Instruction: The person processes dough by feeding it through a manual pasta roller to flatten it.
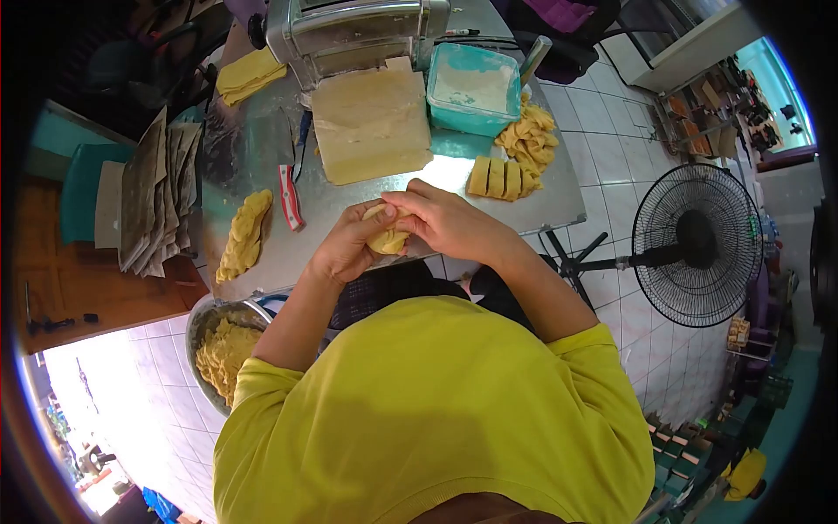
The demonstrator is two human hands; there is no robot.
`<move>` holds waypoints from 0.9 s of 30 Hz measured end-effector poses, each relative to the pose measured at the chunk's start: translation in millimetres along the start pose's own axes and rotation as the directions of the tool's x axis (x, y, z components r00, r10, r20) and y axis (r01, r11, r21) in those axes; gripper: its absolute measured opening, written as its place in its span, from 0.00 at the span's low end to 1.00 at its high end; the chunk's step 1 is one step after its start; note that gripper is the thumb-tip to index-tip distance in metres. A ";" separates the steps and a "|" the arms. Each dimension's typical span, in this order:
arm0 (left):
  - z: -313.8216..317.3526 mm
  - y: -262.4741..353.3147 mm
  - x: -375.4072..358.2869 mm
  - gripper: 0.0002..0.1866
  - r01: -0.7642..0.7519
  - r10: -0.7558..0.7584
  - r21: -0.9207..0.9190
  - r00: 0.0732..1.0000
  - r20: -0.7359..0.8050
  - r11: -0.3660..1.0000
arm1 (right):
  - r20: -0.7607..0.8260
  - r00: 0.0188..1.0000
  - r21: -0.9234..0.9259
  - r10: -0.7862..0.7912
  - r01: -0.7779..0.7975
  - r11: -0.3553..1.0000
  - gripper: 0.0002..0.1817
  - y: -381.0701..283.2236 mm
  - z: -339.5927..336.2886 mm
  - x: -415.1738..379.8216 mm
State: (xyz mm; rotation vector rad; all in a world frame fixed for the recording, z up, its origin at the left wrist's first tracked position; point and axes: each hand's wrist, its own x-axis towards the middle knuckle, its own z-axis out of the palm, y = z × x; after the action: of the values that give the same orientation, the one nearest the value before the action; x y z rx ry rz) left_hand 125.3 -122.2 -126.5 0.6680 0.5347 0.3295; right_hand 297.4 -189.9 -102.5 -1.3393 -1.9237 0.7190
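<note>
Between my two hands, just over the front edge of the metal table [349, 196], is a lump of yellow dough [388, 240]. My left hand [353, 240] wraps its fingers round one side of it. My right hand [436, 218] presses on the other side with thumb and fingers. Part of the dough is hidden by the fingers. To the left lie a red-handled knife [290, 199] and a long twisted piece of dough [244, 236]. On the right sit cut dough blocks [504, 179] in a row, with a crumpled dough pile [528, 135] behind them.
A metal rolling machine [358, 39] stands at the back, with a floury sheet [371, 122] before it. Beside that is a teal tub of flour [473, 87]. Folded dough sheets [250, 76] lie back left. A bowl of dough [196, 332] is lower left; a fan [698, 244] stands right.
</note>
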 end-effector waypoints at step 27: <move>-0.1 9.3 30.6 0.16 -0.385 0.285 -0.269 0.895 -0.343 0.883 | -0.147 0.977 -0.659 0.157 -0.215 0.721 0.11 96.7 -32.7 1.7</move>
State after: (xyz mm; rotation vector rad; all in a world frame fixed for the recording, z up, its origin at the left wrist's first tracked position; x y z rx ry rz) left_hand 149.1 -101.4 -131.4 0.3813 0.6273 0.8434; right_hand 377.9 -155.5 -154.9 -1.9854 -2.0866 0.0094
